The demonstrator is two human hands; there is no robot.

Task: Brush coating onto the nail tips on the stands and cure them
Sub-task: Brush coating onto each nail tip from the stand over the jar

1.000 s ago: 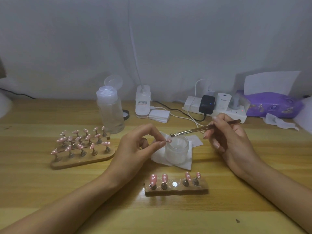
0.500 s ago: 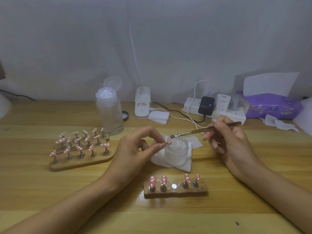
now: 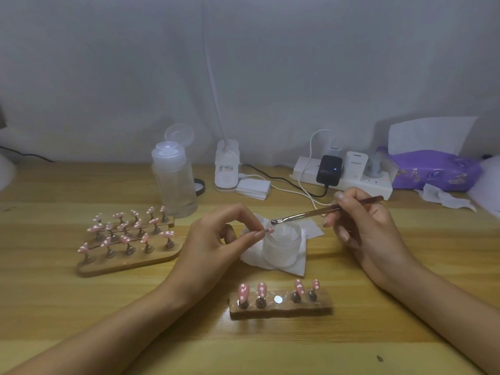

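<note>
Your left hand (image 3: 216, 244) pinches one pink nail tip (image 3: 269, 230) between thumb and forefinger, the other fingers curled beneath. It holds the tip just over the near rim of the jar (image 3: 282, 242). Your right hand (image 3: 362, 231) grips the brush (image 3: 311, 212) like a pen, with the handle slanting up to the right. The bristles touch or almost touch the held tip; I cannot tell which.

The jar is frosted and open, and it stands on a white wipe (image 3: 295, 269) spread on the table (image 3: 81, 320), a pale wood-grain top. Nearest to you lies the small stand (image 3: 281, 309), a wooden bar with four pink dotted tips upright on pegs and one bare silver spot (image 3: 278, 299) in the middle. On your left, well apart from it, the big stand (image 3: 130, 262) carries three rows of pink tips.

Behind the big stand is a clear bottle (image 3: 174, 180) with its flip cap open. Beside that stands a white lamp base (image 3: 227, 169), its thin neck rising out of view, and a stack of white pads (image 3: 254, 188) just to its right. Farther right a white power strip (image 3: 359, 184) holds a black charger (image 3: 329, 170) and white plugs, with cables trailing across the wood. A purple tissue pack (image 3: 435, 171) sits at the far right, a crumpled tissue (image 3: 443, 197) just in front of it. A plain grey-white wall (image 3: 243, 63) closes the back of the table.
</note>
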